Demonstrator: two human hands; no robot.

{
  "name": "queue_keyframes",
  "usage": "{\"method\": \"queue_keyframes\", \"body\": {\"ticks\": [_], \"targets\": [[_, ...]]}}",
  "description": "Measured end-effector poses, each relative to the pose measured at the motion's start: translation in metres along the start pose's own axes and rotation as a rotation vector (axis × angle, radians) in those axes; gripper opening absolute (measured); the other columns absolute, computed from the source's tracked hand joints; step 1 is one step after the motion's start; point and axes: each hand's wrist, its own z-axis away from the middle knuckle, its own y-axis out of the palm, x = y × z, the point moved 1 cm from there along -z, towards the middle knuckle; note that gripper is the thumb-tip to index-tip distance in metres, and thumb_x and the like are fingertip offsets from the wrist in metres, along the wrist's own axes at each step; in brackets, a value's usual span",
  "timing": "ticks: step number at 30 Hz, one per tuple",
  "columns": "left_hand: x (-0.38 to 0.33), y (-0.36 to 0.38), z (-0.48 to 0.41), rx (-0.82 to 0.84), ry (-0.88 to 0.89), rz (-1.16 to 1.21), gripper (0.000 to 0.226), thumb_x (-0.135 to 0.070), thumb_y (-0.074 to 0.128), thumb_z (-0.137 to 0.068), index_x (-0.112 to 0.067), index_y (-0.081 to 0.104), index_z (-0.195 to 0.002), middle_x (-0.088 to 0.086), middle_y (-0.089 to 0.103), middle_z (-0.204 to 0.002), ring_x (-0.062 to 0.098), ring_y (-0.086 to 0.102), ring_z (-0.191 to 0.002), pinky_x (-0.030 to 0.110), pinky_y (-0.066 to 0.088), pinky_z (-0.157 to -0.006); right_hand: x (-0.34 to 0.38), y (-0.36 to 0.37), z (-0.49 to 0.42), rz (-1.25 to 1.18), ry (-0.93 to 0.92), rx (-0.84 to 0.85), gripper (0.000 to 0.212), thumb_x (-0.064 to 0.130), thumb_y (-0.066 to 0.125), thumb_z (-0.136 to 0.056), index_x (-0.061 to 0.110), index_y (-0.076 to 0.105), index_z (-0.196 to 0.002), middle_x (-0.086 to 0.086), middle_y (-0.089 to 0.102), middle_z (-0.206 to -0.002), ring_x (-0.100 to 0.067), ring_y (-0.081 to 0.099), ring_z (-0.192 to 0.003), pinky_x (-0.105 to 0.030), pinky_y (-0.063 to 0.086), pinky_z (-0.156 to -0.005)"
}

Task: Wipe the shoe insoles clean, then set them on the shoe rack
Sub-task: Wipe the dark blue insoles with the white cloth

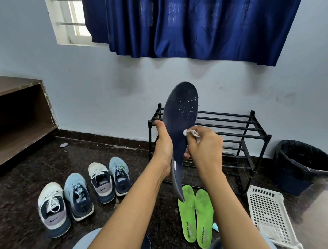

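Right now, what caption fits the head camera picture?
Left hand holds a navy insole; right hand presses a cloth on it.

A: Entry one?
B: One navy insole [180, 113], held upright, toe up, white specks near the toe, overlapping the left end of the black shoe rack [229, 121].
A: Entry two?
B: One white cloth [190, 132], crumpled, against the navy insole's right edge.
A: Entry three?
B: Two green insoles [187, 211], flat, side by side, on the floor before the shoe rack.

Shoes [85, 195] left of insoles [194, 216]
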Motion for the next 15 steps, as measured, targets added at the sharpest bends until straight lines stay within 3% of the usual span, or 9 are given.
{"method": "queue_keyframes", "body": {"ticks": [2,5,9,12,15], "targets": [[0.002,0.002,0.002,0.014,-0.009,-0.012,0.084,-0.075,0.013,-0.091,-0.009,0.063,-0.104,0.01,0.062,-0.063,0.018,0.054,-0.044,0.022,0.039,-0.041,0.002,-0.006,-0.004,0.038,0.0,-0.086,0.015,0.011,0.054,-0.091,0.012,0.065,-0.08,-0.005,0.058,-0.056,-0.002,0.05,-0.034,-0.002,0.035,-0.041],[0.004,0.004,0.002,0.013,-0.009,0.001,0.086,-0.074,0.013,-0.091,-0.006,0.06,-0.115,0.012,0.062,-0.065,0.019,0.052,-0.043,0.022,0.036,-0.041,-0.003,-0.008,-0.003,-0.002,0.045,-0.041,0.015,0.012,0.055,-0.092,0.009,0.064,-0.081,-0.003,0.059,-0.049,-0.003,0.056,-0.035,-0.007,0.042,-0.044],[0.001,0.002,-0.002,-0.014,0.007,0.018,0.086,-0.074,0.013,-0.091,-0.007,0.063,-0.11,0.013,0.062,-0.07,0.02,0.051,-0.046,0.022,0.038,-0.041,-0.006,-0.003,0.006,-0.008,0.046,0.069,0.018,0.009,0.054,-0.09,0.012,0.067,-0.078,-0.005,0.062,-0.051,-0.001,0.059,-0.04,-0.009,0.042,-0.046],[0.003,0.005,0.001,0.001,0.01,-0.035,0.081,-0.072,0.012,-0.093,-0.011,0.064,-0.098,0.011,0.063,-0.062,0.019,0.054,-0.044,0.025,0.042,-0.045,-0.006,-0.005,-0.003,-0.01,0.032,-0.011,0.015,0.014,0.056,-0.09,0.014,0.065,-0.078,-0.005,0.06,-0.049,-0.009,0.06,-0.041,-0.02,0.048,-0.051],[0.007,0.011,0.006,0.036,0.011,-0.097,0.076,-0.07,0.011,-0.093,-0.014,0.062,-0.093,0.009,0.065,-0.059,0.019,0.058,-0.047,0.026,0.043,-0.046,-0.011,-0.011,-0.014,0.095,0.015,-0.156,0.012,0.02,0.06,-0.087,0.013,0.069,-0.084,-0.01,0.066,-0.065,-0.025,0.063,-0.063,-0.036,0.051,-0.063]]}}
